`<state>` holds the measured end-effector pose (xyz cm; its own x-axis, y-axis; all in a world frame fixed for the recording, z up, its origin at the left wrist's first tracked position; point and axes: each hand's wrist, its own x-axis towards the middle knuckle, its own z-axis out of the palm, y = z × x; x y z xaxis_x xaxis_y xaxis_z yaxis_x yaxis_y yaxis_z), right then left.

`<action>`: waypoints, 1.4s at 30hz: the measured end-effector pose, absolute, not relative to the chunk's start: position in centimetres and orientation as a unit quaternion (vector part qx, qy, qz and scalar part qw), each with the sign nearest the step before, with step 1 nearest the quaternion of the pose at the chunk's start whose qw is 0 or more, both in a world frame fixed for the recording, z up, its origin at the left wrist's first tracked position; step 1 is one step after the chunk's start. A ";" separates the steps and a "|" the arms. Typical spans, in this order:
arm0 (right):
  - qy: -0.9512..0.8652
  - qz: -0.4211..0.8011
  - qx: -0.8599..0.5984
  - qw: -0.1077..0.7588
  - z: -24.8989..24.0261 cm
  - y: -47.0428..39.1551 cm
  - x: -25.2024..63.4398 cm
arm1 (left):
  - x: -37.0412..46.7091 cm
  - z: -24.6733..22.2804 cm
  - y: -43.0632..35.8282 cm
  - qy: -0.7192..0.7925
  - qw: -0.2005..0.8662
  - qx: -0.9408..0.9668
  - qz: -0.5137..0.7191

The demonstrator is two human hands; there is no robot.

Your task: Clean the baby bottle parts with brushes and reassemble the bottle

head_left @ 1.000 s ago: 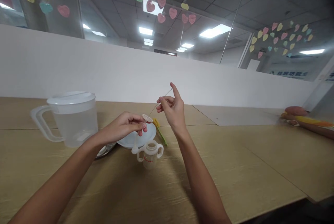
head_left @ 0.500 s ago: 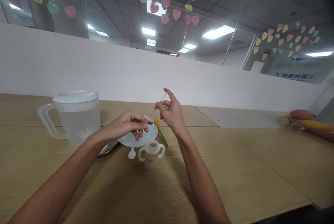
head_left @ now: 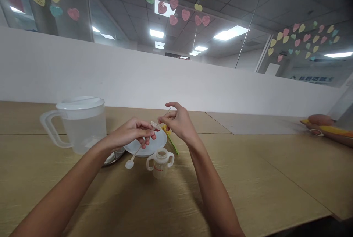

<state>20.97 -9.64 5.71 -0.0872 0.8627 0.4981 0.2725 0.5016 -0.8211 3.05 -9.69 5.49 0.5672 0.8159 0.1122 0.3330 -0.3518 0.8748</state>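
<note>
Head view: left hand (head_left: 135,131) pinches weighted straw (head_left: 134,157); right hand (head_left: 179,121) pinches thin looped wire (head_left: 169,110).
Risk: slack left pinch; straw may drop toward two-handled cup (head_left: 160,166) below.

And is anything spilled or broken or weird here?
Nothing stands out: I see no spill or clear damage. The bottle stands upright and open, and the jug stands upright, lid on. The tube slants down below the left hand.

Tan table (head_left: 248,178): pitcher (head_left: 85,128), metal tray (head_left: 115,156), pale plate (head_left: 156,145), handled bottle (head_left: 160,167), yellow-green utensil (head_left: 172,144).
</note>
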 end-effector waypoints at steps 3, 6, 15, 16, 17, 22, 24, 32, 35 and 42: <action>-0.683 0.285 -0.413 0.530 5.8 -9.8 20.8 | 3.1 5.6 -9.8 0.379 0.416 0.780 0.274; -0.685 0.302 -0.406 0.524 5.9 -9.9 20.7 | 3.2 5.7 -10.0 0.376 0.415 0.784 0.268; -0.712 0.322 -0.347 0.519 5.4 -9.5 20.5 | 2.9 5.4 -9.2 0.378 0.394 0.776 0.317; -0.708 0.322 -0.346 0.525 5.4 -9.4 20.4 | 2.8 5.4 -9.2 0.374 0.397 0.777 0.313; -0.701 0.324 -0.345 0.534 5.5 -9.4 20.4 | 2.8 5.5 -9.3 0.372 0.399 0.780 0.307; -0.635 0.342 -0.352 0.596 6.2 -9.5 21.2 | 3.1 6.1 -10.0 0.354 0.371 0.817 0.264; -0.602 0.350 -0.348 0.628 6.4 -9.6 21.9 | 3.3 6.2 -10.2 0.354 0.362 0.825 0.253; -0.531 0.367 -0.330 0.689 6.5 -8.6 24.0 | 3.6 5.6 -9.9 0.361 0.355 0.823 0.258; -0.512 0.361 -0.331 0.706 6.4 -8.0 24.6 | 3.5 5.5 -9.7 0.374 0.355 0.817 0.256; -0.480 0.343 -0.330 0.737 6.1 -7.2 25.7 | 3.7 5.7 -9.9 0.380 0.383 0.803 0.254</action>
<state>25.73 -7.15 6.10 0.3043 0.8218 0.4817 -0.1889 0.5477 -0.8151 3.66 -9.93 5.68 0.5826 0.8043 0.1172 0.4152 -0.4184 0.8078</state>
